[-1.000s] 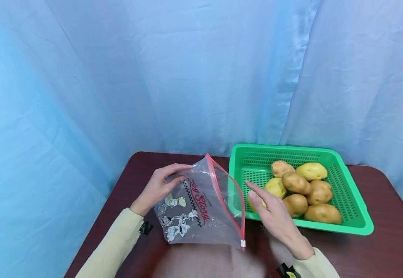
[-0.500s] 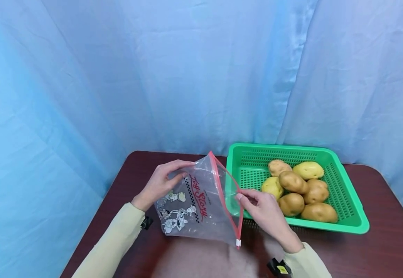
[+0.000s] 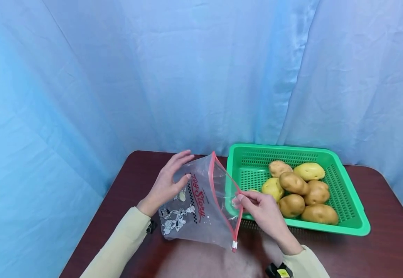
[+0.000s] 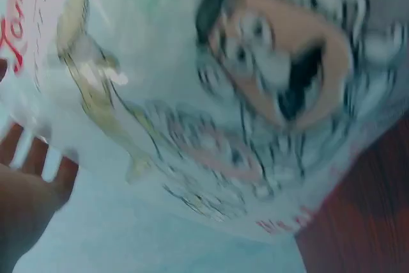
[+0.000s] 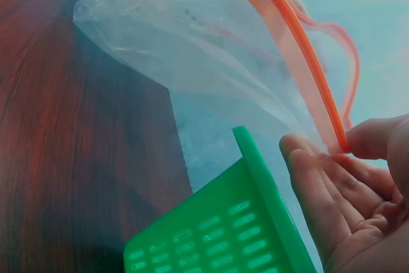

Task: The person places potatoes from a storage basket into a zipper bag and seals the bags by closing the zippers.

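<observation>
The left hand [image 3: 164, 185], left of centre in the lower half of the head view, has its fingers long and spread, with a wide gap between them and the thumb; it lies at the upper left part of a clear plastic bag [image 3: 211, 227], the thumb in front of it, though whether the thumb touches the plastic I cannot tell. The right hand [image 3: 267, 216], right of centre and lower in the frame, pinches the red rim [image 3: 240, 214] of the bag between thumb and fingers; the right wrist view shows that narrow grip at its right edge. The bag sits at lower centre, tilted, its mouth parted and turned to the right, with a white slider [image 3: 234, 244] at the bottom end of the rim. Red lettering reading "Toy Story", a checkered band and cartoon figures are printed on its front; the left wrist view is mostly filled by these figures, blurred. Beside the right hand, at the right of the frame, stands a green basket [image 3: 355, 200] with slotted walls, its left end partly behind the bag. In it lie seven plainly visible potatoes [image 3: 293, 183], some brown, some yellow, and one brown one rests on top of others; a yellow sliver shows just beside the right hand's fingers. Pale sleeves [image 3: 118, 245] run in from the lower edge, with black devices [image 3: 279, 271] at the wrists. Beneath everything is a dark reddish-brown table [image 3: 378, 187], and a light blue curtain [image 3: 201, 77] fills the upper frame and the left side
</observation>
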A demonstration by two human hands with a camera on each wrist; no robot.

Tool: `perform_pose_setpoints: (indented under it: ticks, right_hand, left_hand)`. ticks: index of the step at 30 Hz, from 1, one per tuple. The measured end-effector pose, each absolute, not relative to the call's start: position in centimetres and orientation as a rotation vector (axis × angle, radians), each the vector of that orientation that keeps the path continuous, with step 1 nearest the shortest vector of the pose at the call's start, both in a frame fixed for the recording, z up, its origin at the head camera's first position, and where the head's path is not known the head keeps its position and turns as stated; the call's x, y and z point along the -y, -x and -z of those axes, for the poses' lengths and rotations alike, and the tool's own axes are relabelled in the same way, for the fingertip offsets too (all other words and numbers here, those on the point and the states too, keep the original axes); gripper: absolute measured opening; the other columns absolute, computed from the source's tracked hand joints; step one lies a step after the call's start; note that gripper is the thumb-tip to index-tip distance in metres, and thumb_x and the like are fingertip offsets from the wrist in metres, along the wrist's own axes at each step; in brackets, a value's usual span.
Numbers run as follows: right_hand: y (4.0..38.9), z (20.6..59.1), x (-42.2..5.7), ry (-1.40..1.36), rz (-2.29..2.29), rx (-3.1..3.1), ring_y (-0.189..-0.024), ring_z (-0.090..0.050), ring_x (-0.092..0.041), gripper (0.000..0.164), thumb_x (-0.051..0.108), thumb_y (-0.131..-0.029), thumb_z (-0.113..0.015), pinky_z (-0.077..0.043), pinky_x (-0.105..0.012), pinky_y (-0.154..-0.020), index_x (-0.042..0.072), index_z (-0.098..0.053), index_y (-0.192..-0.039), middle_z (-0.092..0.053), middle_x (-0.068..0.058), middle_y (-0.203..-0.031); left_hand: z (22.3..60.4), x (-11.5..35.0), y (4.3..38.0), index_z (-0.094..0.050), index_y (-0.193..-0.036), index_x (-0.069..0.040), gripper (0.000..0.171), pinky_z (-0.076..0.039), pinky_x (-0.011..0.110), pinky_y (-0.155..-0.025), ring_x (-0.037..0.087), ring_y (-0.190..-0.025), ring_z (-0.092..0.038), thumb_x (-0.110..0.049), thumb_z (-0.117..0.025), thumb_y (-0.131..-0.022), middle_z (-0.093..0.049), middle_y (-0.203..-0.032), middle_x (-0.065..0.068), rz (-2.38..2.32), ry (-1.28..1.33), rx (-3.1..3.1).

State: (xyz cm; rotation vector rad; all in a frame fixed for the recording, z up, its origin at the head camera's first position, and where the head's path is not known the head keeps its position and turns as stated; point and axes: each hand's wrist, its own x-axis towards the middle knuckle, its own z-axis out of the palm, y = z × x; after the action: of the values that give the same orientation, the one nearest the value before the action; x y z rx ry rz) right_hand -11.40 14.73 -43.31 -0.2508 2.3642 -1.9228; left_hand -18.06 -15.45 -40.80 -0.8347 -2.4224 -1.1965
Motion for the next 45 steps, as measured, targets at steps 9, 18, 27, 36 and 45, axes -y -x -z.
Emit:
perform_pose_setpoints:
  ticks: [9,18,27,36,45]
  right_hand:
    - [11.6,43.1,-14.8,0.197,1.963,-2.317,-0.087,-0.076,-0.016,0.035,0.021,-0.104,-0.065,-0.062,-0.03,-0.078,-0.007,-0.069,-0.125,-0.077,-0.014,-0.101]
    - [11.2,43.1,-15.3,0.173,1.964,-2.322,-0.089,-0.075,-0.015,0.037,0.024,-0.104,-0.065,-0.062,-0.03,-0.079,-0.005,-0.068,-0.128,-0.077,-0.014,-0.104]
    - [11.0,43.1,-15.2,0.197,1.964,-2.342,-0.089,-0.075,-0.014,0.036,0.024,-0.104,-0.066,-0.062,-0.029,-0.079,-0.005,-0.069,-0.126,-0.077,-0.013,-0.103]
    - [11.0,43.4,-15.4,0.232,1.949,-2.387,-0.087,-0.075,-0.013,0.033,0.021,-0.104,-0.066,-0.062,-0.027,-0.078,-0.005,-0.071,-0.122,-0.077,-0.012,-0.1]
    - [11.0,43.3,-15.6,0.183,1.923,-2.393,-0.087,-0.075,-0.013,0.032,0.021,-0.103,-0.066,-0.061,-0.027,-0.077,-0.004,-0.071,-0.122,-0.077,-0.012,-0.1]
  left_hand:
    - [40.5,11.6,13.8,-0.045,-0.152,-0.003,0.066,-0.044,0.062,-0.109,0.032,-0.144,-0.041,-0.045,-0.061,-0.104,-0.034,-0.16,0.019,1.169,0.637,2.255]
    - [39.9,8.0,12.5,-0.045,-0.153,-0.007,0.095,-0.039,0.062,-0.112,0.029,-0.147,-0.036,-0.076,-0.061,-0.089,-0.031,-0.164,0.006,1.302,0.482,2.429]
    - [39.9,7.1,12.4,-0.04,-0.156,-0.009,0.09,-0.043,0.057,-0.111,0.029,-0.148,-0.035,-0.046,-0.08,-0.084,-0.025,-0.167,0.005,1.296,0.381,2.609]
    - [40.6,8.1,11.2,-0.04,-0.156,-0.011,0.087,-0.045,0.059,-0.109,0.03,-0.143,-0.04,-0.04,-0.078,-0.083,-0.028,-0.164,0.005,1.293,0.251,2.618]
    - [41.3,8.9,10.6,-0.058,-0.112,-0.013,0.044,-0.051,0.029,-0.068,0.016,-0.083,-0.057,-0.038,-0.082,-0.084,-0.059,-0.104,0.001,1.361,0.201,2.576]
